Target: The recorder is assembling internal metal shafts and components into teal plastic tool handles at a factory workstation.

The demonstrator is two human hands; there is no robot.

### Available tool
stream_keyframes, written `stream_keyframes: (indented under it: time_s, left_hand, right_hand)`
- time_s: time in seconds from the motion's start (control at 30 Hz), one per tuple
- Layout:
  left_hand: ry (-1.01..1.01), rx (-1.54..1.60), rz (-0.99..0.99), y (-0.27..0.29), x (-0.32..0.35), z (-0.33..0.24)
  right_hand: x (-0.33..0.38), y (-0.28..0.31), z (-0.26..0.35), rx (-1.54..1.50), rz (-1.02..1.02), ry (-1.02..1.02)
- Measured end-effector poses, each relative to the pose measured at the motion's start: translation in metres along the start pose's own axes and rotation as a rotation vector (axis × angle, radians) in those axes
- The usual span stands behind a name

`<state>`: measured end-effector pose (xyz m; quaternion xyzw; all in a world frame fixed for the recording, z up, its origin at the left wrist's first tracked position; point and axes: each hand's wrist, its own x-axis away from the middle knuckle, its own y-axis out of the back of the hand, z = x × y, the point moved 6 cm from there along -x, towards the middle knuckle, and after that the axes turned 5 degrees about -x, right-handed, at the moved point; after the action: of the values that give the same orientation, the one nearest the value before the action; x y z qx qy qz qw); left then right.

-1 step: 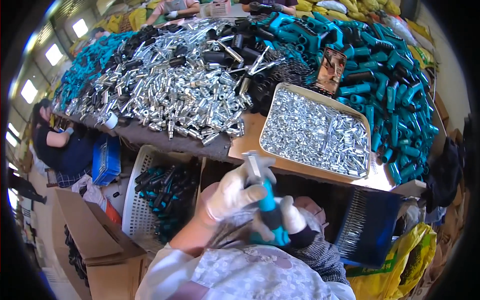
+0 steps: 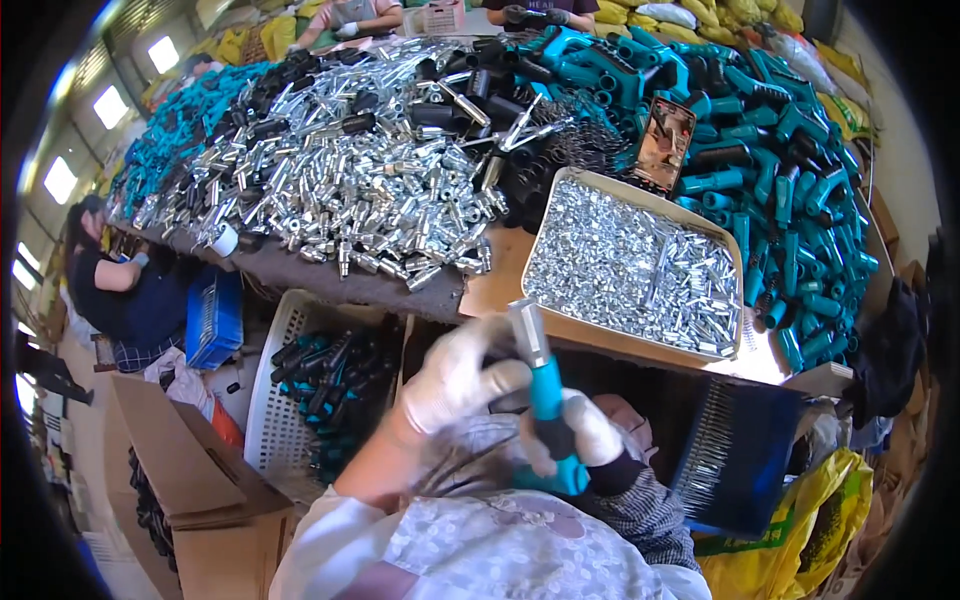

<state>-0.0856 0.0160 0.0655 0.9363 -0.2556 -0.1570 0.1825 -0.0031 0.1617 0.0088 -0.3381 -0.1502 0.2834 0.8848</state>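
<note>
Upright in front of my body is a teal-and-black handheld tool (image 2: 548, 395) with a silver metal tip (image 2: 527, 330) on top. My right hand (image 2: 590, 430), in a white glove, is closed round its black middle section. My left hand (image 2: 455, 375), also gloved, is beside the metal tip with thumb and forefinger apart; its far fingers are blurred. Whether it touches the tip is hard to see. Beyond my hands, a cream tray (image 2: 553, 200) full of small silver metal pieces sits on the table edge, with a heap of silver metal fittings (image 2: 370, 200) to its left.
Teal tool bodies (image 2: 790, 190) are piled at the right, near a phone (image 2: 664, 145). A white basket (image 2: 275, 400) of black and teal parts stands low left by a cardboard box (image 2: 190, 470). A blue bin (image 2: 750, 460) with metal rods is low right. Other people sit around the table.
The tool has shifted slightly right and stands a little straighter. My left hand's fingers have come away from around the metal tip; my right hand keeps its hold.
</note>
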Motion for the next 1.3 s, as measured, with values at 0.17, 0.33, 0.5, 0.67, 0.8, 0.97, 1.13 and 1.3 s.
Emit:
stream_keyframes:
  time_s: [0.17, 0.33, 0.5, 0.67, 0.8, 0.97, 1.13, 1.3]
  left_hand:
    - [0.181, -0.866, -0.463, 0.085, -0.013, 0.058]
    - [0.319, -1.053, -0.29, 0.082, -0.031, 0.062]
    - [0.389, -1.158, -0.158, 0.094, -0.043, 0.065]
    - [0.139, -0.526, -0.526, 0.086, -0.022, 0.063]
    - [0.255, 0.123, -0.294, 0.032, 0.022, 0.019]
    - [0.263, 0.082, -0.182, -0.004, 0.051, 0.029]
    - [0.326, -0.098, -0.197, -0.009, 0.05, 0.024]
    - [0.214, -0.237, -0.135, -0.013, 0.046, 0.015]
  right_hand:
    - [0.006, 0.02, 0.034, 0.12, -0.163, 0.242]
    - [-0.001, 0.008, 0.014, 0.564, -0.147, 0.252]
    - [-0.006, -0.003, 0.006, 0.609, -0.106, 0.169]
    - [0.002, 0.003, 0.011, 0.795, -0.194, 0.244]
    - [0.003, 0.014, 0.011, 1.198, -0.415, 0.423]
    - [0.012, 0.011, 0.01, 1.477, -0.412, 0.383]
    - [0.02, 0.007, 0.008, 1.657, -0.493, 0.466]
    - [0.026, 0.002, 0.012, 1.717, -0.45, 0.415]
